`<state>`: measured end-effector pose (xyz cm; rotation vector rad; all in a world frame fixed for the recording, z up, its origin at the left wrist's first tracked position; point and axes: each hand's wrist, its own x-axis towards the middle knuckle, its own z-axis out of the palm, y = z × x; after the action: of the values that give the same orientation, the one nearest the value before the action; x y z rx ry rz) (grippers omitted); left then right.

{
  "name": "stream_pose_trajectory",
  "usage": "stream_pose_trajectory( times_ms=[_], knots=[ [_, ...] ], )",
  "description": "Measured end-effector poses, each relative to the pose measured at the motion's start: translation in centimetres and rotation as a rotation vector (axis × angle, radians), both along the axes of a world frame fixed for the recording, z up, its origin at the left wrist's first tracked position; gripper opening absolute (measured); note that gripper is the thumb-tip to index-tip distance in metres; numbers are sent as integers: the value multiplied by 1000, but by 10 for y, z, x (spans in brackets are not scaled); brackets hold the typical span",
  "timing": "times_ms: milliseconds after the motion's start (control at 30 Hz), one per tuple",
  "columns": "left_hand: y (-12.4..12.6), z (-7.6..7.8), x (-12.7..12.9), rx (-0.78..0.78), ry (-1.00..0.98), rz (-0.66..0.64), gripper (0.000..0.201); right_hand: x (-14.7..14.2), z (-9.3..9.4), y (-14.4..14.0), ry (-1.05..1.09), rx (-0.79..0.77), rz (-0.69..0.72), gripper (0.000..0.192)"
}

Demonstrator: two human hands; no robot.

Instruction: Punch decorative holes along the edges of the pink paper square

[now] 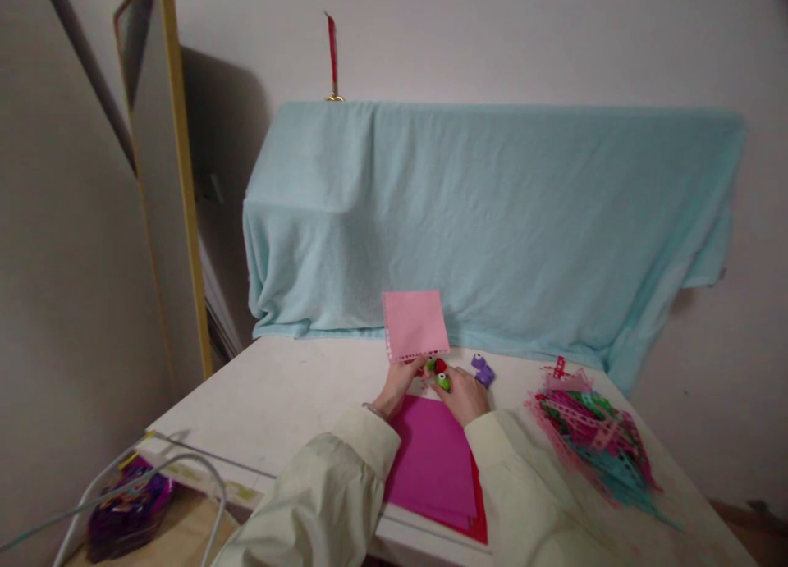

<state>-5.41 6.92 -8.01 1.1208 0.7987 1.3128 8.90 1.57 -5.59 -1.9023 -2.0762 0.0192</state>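
A pink paper square (417, 325) stands tilted up near the back of the table, with cut-out patterns along its left and bottom edges. My left hand (399, 386) is closed at the paper's lower edge, fingertips pinching there. A small green-and-red paper punch (442, 381) with cartoon eyes sits between my hands at the paper's lower right corner. My right hand (466, 395) is closed around its right side. Just right of that hand lies a similar purple punch (483, 372). Magenta paper sheets (431, 464) lie beneath my wrists, with red paper (481, 514) showing underneath.
A heap of punched paper strips (594, 436) in several colours covers part of the table's right side. Light blue cloth (492, 222) drapes over something behind the white table (295, 395). Cables (213, 468) and a purple bag (129, 509) are at lower left.
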Motion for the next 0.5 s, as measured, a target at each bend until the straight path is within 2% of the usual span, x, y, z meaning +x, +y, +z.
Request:
stream_pose_trajectory(
  times_ms=[333,433,500],
  knots=[
    [-1,0,-1,19,-13,-14,31,2,-5,2,74,84,19,28],
    [-2,3,-2,16,-2,-3,33,1,-3,1,197,225,-9,32],
    [-4,5,-2,2,2,9,34,2,-2,4,375,306,-36,36]
  ],
)
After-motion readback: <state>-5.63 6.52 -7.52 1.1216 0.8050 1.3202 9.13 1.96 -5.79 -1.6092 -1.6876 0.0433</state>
